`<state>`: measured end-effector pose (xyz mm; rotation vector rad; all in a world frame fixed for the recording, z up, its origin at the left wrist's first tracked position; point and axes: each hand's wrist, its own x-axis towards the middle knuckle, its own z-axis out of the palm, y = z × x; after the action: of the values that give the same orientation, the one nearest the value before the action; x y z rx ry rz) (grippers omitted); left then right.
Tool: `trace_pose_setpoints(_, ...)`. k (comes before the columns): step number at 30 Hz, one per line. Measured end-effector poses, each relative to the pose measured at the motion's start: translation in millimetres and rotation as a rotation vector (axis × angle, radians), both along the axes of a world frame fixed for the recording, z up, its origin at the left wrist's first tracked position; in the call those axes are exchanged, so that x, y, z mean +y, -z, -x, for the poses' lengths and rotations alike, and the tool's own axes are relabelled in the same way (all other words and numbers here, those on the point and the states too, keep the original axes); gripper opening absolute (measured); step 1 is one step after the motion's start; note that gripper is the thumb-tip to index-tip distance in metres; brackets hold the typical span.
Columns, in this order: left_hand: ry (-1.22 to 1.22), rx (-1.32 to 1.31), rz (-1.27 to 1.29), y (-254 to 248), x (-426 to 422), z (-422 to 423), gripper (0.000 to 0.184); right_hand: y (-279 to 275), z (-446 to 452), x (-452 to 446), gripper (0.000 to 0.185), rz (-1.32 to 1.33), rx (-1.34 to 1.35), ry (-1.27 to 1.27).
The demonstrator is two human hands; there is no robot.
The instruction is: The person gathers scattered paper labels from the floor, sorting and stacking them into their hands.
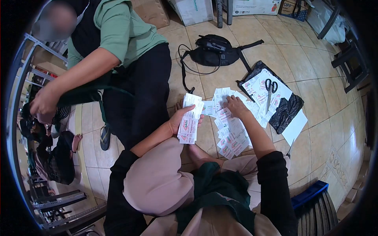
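Head view: the person's left hand [177,119] grasps a stack of printed labels [188,131], thumb lying across the top face, above the tiled floor [204,143]. The right hand [238,107] reaches down to the loose pile of labels [233,135], its fingers bent at the upper part of the heap; whether they pinch a slip cannot be told. The pile overlaps itself on the floor, between the stack and a torn black plastic bag [289,116]. More printed sheets [254,87] lie against the black plastic, though whether inside or on it is unclear, and black-handled scissors [269,92] rest on them. Beyond, a black waist bag [201,58] carries a dark device [214,44] on top; its contents are hidden. Farther back stand a white carton [193,11] and an "OPP" carton [292,9], near a white plastic bag [325,25]; their contents cannot be seen. A co-worker in a green shirt [132,29] sits to the left.
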<state>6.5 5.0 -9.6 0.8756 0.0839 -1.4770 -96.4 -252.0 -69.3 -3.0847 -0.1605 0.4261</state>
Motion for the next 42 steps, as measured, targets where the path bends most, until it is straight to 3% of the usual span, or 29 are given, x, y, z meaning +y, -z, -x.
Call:
trace_pose_setpoints(5,0.022,0.045,0.044,-4,-4,1,0.053,33,-9,-1,0.026,0.161,-0.169,-0.168)
trace_pose_setpoints(6,0.016,0.041,0.045,-4,-3,-1,0.053,16,-14,4,0.028,0.135,-0.006,-0.140)
trace_pose_setpoints(12,0.005,0.034,0.058,-3,-1,1,0.053,17,-20,5,0.032,0.180,-0.103,-0.369)
trace_pose_setpoints(19,-0.003,0.039,0.087,-5,-1,0,0.053,1,-29,11,0.035,0.307,0.040,-0.389)
trace_pose_setpoints(21,-0.003,0.044,0.092,-4,0,0,0.053,-3,-29,7,0.057,0.284,0.173,-0.351)
trace_pose_setpoints(22,-0.009,0.033,0.076,-4,0,0,0.053,0,-29,4,0.080,0.227,0.120,-0.317)
trace_pose_setpoints(25,-0.018,0.027,0.058,-7,-1,1,0.050,-9,-23,0,0.088,0.116,0.094,-0.222)
trace_pose_setpoints(28,-0.022,0.012,0.032,-10,-2,1,0.046,-10,-20,-4,0.090,0.106,0.021,-0.284)
trace_pose_setpoints(32,-0.024,0.020,0.036,-10,-2,1,0.046,-6,-20,-4,0.093,0.200,0.037,-0.304)
trace_pose_setpoints(35,-0.023,0.028,0.059,-10,-1,1,0.045,2,-21,-11,0.078,0.175,0.071,-0.252)
trace_pose_setpoints(37,-0.022,0.038,0.075,-11,-1,0,0.045,11,-16,-18,0.054,-0.024,0.016,-0.067)
trace_pose_setpoints(39,-0.024,0.054,0.090,-9,0,0,0.044,-1,-9,-30,0.028,0.001,0.052,-0.067)
trace_pose_setpoints(42,-0.023,0.051,0.095,-3,0,-3,0.050,-14,10,-52,0.032,-0.203,-0.067,0.085)
